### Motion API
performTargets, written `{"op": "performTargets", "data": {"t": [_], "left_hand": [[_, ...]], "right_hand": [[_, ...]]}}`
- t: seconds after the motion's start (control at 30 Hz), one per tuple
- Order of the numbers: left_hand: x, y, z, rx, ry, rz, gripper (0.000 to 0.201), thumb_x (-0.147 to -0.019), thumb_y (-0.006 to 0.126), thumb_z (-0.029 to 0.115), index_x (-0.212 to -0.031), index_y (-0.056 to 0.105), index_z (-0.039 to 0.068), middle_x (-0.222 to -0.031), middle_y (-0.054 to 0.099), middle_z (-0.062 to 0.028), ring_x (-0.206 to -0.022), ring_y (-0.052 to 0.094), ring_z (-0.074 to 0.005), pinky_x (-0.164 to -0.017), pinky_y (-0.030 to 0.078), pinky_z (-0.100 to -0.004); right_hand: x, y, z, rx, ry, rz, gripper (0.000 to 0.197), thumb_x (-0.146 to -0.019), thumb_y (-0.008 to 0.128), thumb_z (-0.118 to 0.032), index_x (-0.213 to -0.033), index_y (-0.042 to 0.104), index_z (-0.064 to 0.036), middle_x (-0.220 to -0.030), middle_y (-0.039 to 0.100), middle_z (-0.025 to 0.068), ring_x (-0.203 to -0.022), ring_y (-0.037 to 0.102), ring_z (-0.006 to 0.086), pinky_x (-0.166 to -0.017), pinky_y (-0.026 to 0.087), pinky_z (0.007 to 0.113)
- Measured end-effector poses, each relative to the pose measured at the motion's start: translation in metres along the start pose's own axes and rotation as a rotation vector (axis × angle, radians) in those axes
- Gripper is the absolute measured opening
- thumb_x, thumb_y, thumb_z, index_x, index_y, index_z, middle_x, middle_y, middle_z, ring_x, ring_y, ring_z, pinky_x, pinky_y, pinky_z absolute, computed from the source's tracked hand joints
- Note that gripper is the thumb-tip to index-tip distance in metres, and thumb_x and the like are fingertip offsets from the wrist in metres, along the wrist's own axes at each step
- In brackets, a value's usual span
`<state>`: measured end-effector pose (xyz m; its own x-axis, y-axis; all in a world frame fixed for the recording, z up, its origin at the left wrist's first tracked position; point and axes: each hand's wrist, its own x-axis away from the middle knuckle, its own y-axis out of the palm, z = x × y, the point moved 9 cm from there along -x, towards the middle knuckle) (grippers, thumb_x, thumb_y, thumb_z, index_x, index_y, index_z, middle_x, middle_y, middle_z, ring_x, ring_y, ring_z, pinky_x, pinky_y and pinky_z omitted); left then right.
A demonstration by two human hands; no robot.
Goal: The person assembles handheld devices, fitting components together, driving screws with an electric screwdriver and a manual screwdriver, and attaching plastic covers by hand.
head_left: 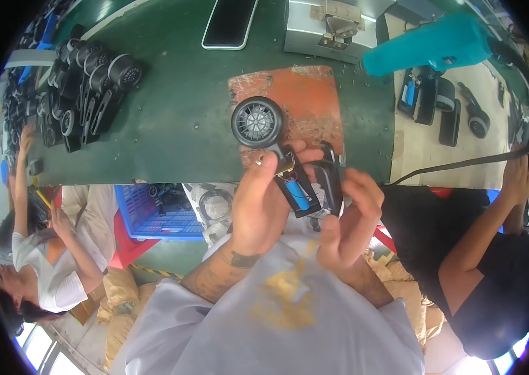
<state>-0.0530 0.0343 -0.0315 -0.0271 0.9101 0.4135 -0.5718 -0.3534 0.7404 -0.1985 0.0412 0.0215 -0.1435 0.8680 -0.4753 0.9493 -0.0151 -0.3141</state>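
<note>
My left hand [257, 203] grips a black handheld fan [258, 122] with a round slotted head. Its handle is open, showing a blue cylindrical battery [297, 193] and thin wires inside. In my right hand [353, 219], fingers curl around a black handle cover [332, 181], held right beside the opened handle. The two parts look apart or barely touching; I cannot tell exactly. Beneath the fan head lies a worn orange board [308, 94] on the green bench.
A pile of black fans [92, 81] covers the left bench. At the back lie a phone [230, 24] and a metal box [333, 28]. A teal electric screwdriver [430, 45] with a black cord is at right, near fan parts [449, 122]. Co-workers sit on both sides.
</note>
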Motion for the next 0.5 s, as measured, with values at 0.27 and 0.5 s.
{"op": "performTargets", "data": {"t": [0.27, 0.5], "left_hand": [[0.004, 0.009, -0.001, -0.193, 0.156, -0.175, 0.059, -0.107, 0.045, 0.042, -0.148, 0.04, 0.0, -0.144, 0.052, -0.0261, -0.129, 0.055, -0.0301, -0.112, 0.043, -0.0453], [0.003, 0.005, -0.003, -0.09, 0.109, -0.135, 0.047, -0.111, 0.04, 0.032, -0.146, 0.044, 0.0, -0.142, 0.056, -0.0202, -0.122, 0.057, -0.0257, -0.107, 0.046, -0.0424]], "right_hand": [[-0.015, 0.024, -0.018, -0.121, -0.047, -0.278, 0.051, -0.095, 0.051, -0.012, -0.14, 0.045, 0.01, -0.145, 0.046, 0.0386, -0.116, 0.056, 0.0426, -0.099, 0.042, 0.049], [-0.015, 0.028, -0.033, -0.047, -0.093, -0.307, 0.046, -0.091, 0.053, -0.009, -0.133, 0.049, 0.0102, -0.14, 0.052, 0.0391, -0.11, 0.059, 0.0394, -0.094, 0.046, 0.046]]}}
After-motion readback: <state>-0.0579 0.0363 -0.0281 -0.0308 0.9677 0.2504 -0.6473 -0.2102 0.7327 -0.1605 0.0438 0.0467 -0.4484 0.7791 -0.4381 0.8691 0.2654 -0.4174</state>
